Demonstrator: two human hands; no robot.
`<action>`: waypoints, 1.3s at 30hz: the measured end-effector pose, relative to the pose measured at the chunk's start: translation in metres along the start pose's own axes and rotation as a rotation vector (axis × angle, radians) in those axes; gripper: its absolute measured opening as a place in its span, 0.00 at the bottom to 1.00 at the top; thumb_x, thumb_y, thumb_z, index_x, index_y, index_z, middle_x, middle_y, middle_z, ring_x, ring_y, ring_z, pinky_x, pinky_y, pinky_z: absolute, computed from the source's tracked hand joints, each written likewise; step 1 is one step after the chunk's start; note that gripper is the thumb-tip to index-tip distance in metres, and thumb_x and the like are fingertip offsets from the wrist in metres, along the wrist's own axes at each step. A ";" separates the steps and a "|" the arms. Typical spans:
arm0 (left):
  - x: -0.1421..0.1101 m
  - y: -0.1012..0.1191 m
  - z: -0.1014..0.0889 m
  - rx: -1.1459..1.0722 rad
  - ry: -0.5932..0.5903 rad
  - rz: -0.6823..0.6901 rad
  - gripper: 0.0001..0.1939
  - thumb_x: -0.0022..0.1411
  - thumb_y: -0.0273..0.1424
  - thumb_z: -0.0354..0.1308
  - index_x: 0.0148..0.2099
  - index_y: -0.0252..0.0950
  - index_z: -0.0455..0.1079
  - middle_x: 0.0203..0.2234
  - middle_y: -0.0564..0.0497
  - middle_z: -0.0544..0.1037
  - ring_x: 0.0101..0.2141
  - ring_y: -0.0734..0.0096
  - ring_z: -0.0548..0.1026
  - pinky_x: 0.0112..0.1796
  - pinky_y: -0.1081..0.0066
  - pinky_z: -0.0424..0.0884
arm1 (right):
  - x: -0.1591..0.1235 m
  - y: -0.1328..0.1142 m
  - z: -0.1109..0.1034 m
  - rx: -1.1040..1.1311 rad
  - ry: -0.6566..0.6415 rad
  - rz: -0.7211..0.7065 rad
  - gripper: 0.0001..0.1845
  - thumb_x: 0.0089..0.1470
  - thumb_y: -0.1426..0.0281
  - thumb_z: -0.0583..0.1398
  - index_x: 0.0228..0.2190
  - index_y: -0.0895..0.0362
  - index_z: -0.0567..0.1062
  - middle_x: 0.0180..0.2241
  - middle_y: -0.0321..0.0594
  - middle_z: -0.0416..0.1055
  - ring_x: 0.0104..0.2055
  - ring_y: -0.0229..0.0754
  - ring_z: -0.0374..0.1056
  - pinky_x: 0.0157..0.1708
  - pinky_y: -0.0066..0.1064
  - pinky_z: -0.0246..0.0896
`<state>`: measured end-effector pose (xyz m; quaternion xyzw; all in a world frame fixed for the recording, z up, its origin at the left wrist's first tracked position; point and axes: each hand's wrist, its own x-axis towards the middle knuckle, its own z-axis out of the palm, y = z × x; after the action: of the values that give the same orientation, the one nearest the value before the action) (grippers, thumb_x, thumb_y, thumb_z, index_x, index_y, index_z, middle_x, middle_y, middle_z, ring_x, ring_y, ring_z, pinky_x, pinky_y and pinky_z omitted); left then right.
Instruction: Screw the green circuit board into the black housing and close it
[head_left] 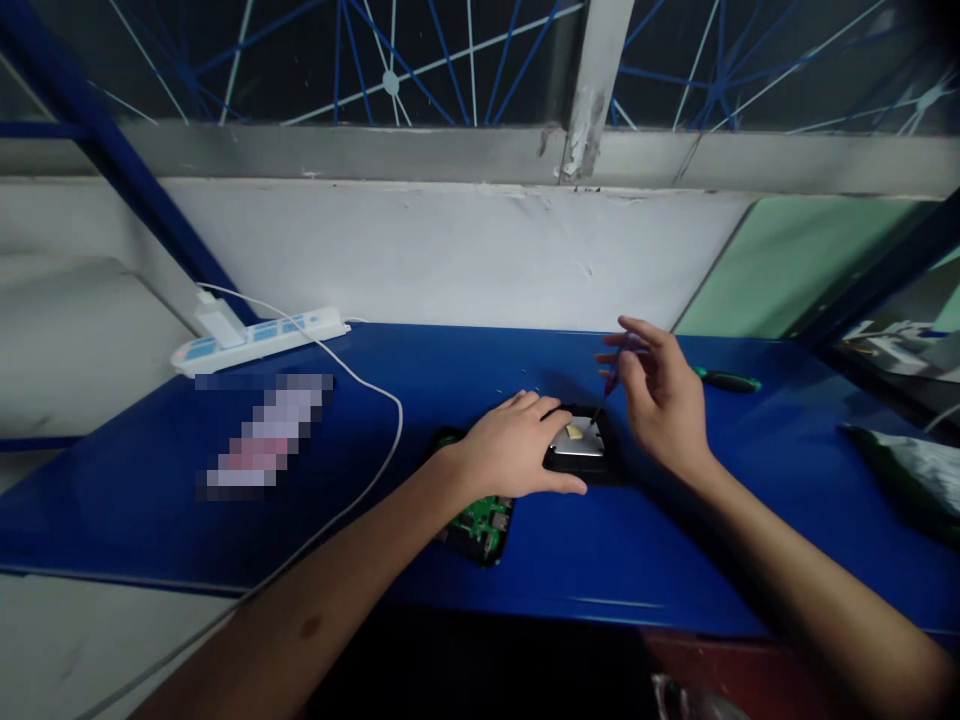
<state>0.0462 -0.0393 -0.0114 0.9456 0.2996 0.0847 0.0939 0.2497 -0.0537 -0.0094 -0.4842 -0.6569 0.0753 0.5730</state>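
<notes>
My left hand (514,445) lies with its fingers stretched out over the left side of a black case (600,466), thumb along the near edge. Set in this case is a silver metal plate (581,441) with a small yellowish patch (574,432). My right hand (660,395) pinches a thin screwdriver (604,398), held steeply with its tip at the plate's right part. Its handle is mostly hidden by my fingers. Partly under my left wrist sits a black case part with a green circuit board (480,517).
Several tiny screws (523,372) lie behind my hands. A green and black screwdriver (727,380) rests at back right, a dark green bag (911,480) at far right. On the left are a white power strip (274,335), a white cable (396,420) and a blurred-out item (270,435).
</notes>
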 end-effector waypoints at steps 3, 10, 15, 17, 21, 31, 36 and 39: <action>-0.003 0.000 0.002 0.001 0.019 0.004 0.43 0.60 0.60 0.56 0.66 0.35 0.61 0.64 0.41 0.65 0.64 0.51 0.61 0.65 0.55 0.51 | 0.000 0.001 0.001 0.016 -0.022 -0.007 0.19 0.66 0.67 0.51 0.57 0.48 0.65 0.50 0.44 0.74 0.41 0.45 0.75 0.34 0.41 0.74; -0.006 0.000 -0.008 -0.080 0.039 -0.022 0.26 0.66 0.49 0.57 0.58 0.38 0.68 0.57 0.45 0.73 0.58 0.55 0.69 0.57 0.58 0.64 | 0.007 0.006 -0.002 -0.117 0.093 -0.037 0.15 0.57 0.62 0.63 0.46 0.49 0.73 0.41 0.40 0.65 0.31 0.38 0.66 0.29 0.36 0.73; -0.006 -0.001 -0.008 -0.080 0.090 -0.001 0.18 0.69 0.44 0.55 0.54 0.39 0.69 0.51 0.47 0.77 0.52 0.57 0.72 0.53 0.58 0.67 | 0.006 0.005 -0.002 -0.030 0.098 0.030 0.19 0.61 0.65 0.60 0.53 0.48 0.68 0.46 0.40 0.69 0.29 0.37 0.73 0.32 0.37 0.74; -0.005 -0.001 -0.007 -0.069 0.116 0.008 0.15 0.69 0.41 0.55 0.53 0.40 0.69 0.49 0.48 0.78 0.51 0.58 0.72 0.52 0.58 0.67 | 0.004 0.003 -0.002 0.025 0.046 0.060 0.19 0.64 0.67 0.56 0.56 0.48 0.65 0.45 0.41 0.73 0.33 0.40 0.77 0.34 0.38 0.74; -0.003 0.000 -0.006 -0.080 0.144 0.019 0.12 0.69 0.38 0.55 0.50 0.39 0.70 0.46 0.49 0.78 0.49 0.59 0.73 0.50 0.60 0.68 | 0.003 0.000 -0.002 0.042 -0.012 0.019 0.15 0.66 0.69 0.50 0.53 0.49 0.67 0.45 0.41 0.75 0.39 0.42 0.77 0.37 0.39 0.74; -0.001 -0.004 0.000 -0.141 0.186 0.024 0.08 0.68 0.34 0.56 0.47 0.40 0.70 0.44 0.50 0.79 0.46 0.60 0.75 0.49 0.59 0.70 | 0.009 -0.003 -0.008 -0.063 0.118 -0.093 0.08 0.59 0.63 0.63 0.40 0.49 0.79 0.35 0.38 0.65 0.31 0.36 0.68 0.29 0.31 0.73; -0.001 -0.003 -0.002 -0.138 0.173 0.014 0.08 0.68 0.34 0.56 0.47 0.40 0.70 0.44 0.50 0.79 0.46 0.60 0.75 0.48 0.60 0.71 | 0.006 -0.006 -0.006 0.027 0.077 -0.036 0.13 0.65 0.67 0.56 0.50 0.49 0.74 0.41 0.40 0.75 0.33 0.39 0.76 0.34 0.35 0.75; -0.002 -0.002 -0.002 -0.141 0.174 0.020 0.08 0.68 0.34 0.56 0.47 0.40 0.70 0.45 0.50 0.79 0.47 0.60 0.75 0.48 0.60 0.70 | 0.006 -0.005 -0.004 0.065 0.035 -0.019 0.14 0.67 0.67 0.52 0.51 0.50 0.72 0.44 0.40 0.77 0.37 0.40 0.77 0.36 0.36 0.75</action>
<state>0.0430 -0.0381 -0.0102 0.9287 0.2906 0.1884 0.1328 0.2507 -0.0538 -0.0005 -0.4602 -0.6484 0.0827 0.6007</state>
